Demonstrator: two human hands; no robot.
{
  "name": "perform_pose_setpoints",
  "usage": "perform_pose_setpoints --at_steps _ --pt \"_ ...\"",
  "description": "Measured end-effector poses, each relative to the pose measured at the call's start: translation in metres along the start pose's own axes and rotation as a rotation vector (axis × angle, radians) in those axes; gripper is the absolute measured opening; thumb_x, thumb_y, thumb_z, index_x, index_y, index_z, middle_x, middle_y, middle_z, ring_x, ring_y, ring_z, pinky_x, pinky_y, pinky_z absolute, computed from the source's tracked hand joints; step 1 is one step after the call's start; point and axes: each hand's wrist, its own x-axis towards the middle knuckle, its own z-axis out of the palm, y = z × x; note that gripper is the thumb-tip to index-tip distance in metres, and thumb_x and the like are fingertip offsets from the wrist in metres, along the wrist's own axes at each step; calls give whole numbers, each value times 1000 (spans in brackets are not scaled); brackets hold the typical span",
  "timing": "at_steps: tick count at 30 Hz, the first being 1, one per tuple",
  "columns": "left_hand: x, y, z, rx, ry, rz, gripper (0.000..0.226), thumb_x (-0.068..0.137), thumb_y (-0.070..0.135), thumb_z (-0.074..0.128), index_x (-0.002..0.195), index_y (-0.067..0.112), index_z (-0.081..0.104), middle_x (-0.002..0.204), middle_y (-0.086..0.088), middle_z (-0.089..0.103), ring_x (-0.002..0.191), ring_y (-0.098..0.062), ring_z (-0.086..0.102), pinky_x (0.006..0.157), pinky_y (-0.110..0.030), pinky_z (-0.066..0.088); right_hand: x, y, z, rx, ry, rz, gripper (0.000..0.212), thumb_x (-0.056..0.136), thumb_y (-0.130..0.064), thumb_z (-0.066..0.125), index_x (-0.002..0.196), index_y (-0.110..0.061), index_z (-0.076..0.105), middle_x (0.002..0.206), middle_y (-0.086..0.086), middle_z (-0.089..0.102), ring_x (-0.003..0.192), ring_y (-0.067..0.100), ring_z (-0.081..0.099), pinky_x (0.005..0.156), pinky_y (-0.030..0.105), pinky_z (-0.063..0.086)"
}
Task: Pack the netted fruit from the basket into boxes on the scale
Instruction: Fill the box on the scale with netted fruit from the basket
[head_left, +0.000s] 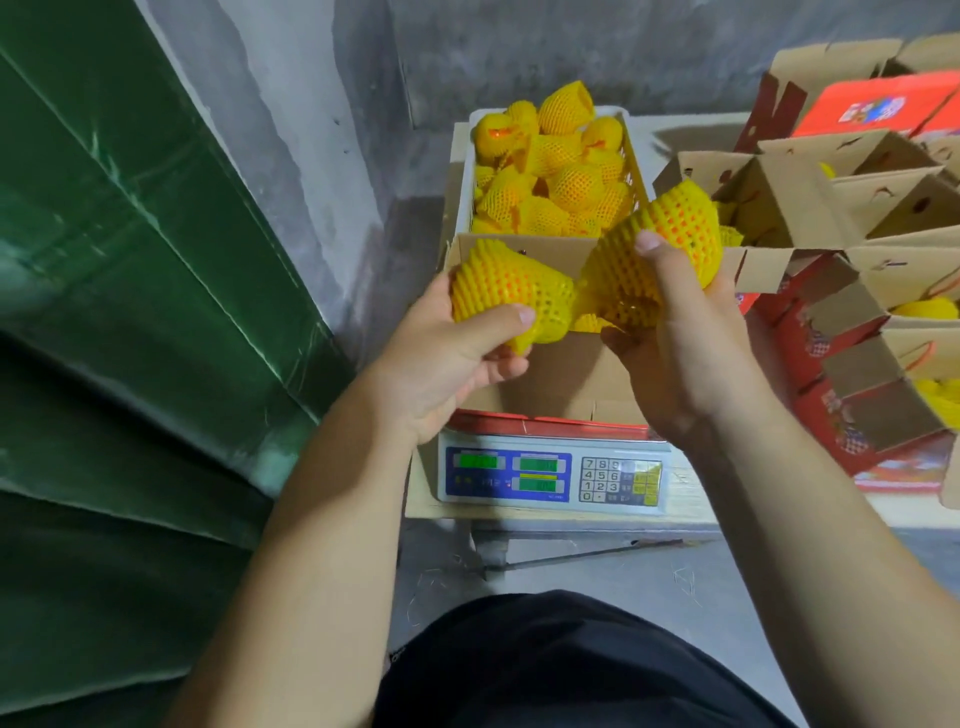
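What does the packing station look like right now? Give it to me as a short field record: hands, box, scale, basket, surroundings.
left hand: left hand grips one netted fruit
right hand: right hand grips netted fruit, apparently two
box: open cardboard box on the scale, under both hands; contents mostly hidden
scale: digital scale, green displays lit, digits unreadable
basket: white basket behind the box, heaped with netted fruit
surroundings: more open boxes to the right, some holding fruit

Digits 0 to 9 on scale (555, 474) keypad
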Motion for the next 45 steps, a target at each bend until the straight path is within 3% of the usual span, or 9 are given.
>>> perform_pose_setpoints --at_steps 4,13,21,25,31,33,36,41,45 --pt "0 -4 -6 -27 46 16 60 74 13 77 130 18 56 119 -16 64 80 -21 69 61 -27 55 -3 7 0 -13 68 29 82 76 -42 78 141 -23 32 136 13 58 106 32 70 58 32 55" --pt "-3 -13 -11 -134 103 -14 51 76 11 71 124 17 59 114 -18 67 74 -20 75 64 -31 59 -1 12 -12 99 -138 137 53 95 -33 66 143 -18 47 142 18 59 109 33 70 86 45 60" --pt "-5 -13 -3 -119 206 24 54 82 43 81 127 22 61 100 -6 75 74 -16 71 62 -28 55 0 3 -13 143 -234 366 54 94 -65 56 123 -21 69 101 6 70 72 17 64 58 23 51" --pt "-1 -11 -4 -138 251 10 47 96 43 72 134 18 58 92 -5 76 71 -17 69 60 -29 56 8 2 -10 -25 -184 224 53 95 -57 61 134 -22 59 101 6 71 67 20 63 55 26 50" --pt "2 -9 -6 -164 274 6 47 96 49 65 133 21 58 89 -4 76 69 -17 69 61 -30 57 39 -7 -4 -310 29 -357 62 77 -57 81 119 -28 46 109 2 65 81 26 72 57 39 57" --pt "3 -9 -4 -172 278 -10 60 91 54 66 140 21 54 96 -8 75 70 -17 71 62 -30 58 58 -8 -8 -634 -50 -487 80 78 -63 80 133 -23 39 128 -1 59 106 26 68 81 52 61" --pt "6 -8 -5 -193 227 -28 78 87 56 66 154 25 42 121 -13 72 88 -25 78 75 -38 63 73 -10 -13 -983 -169 -378 109 70 -83 72 154 -39 18 150 -15 38 134 9 42 114 49 44" --pt "12 -3 -3 -247 142 -36 72 96 49 60 160 32 33 147 -12 60 112 -37 74 105 -56 53 43 4 0 -746 -231 -278 82 79 -73 67 147 -45 33 131 -8 62 107 -1 66 85 22 57" --pt "17 4 1 -236 110 6 49 106 39 54 152 26 47 138 -9 69 123 -29 69 105 -51 55 13 21 19 -590 -482 -25 60 86 -57 75 137 -37 51 126 -8 71 115 11 69 101 39 55"
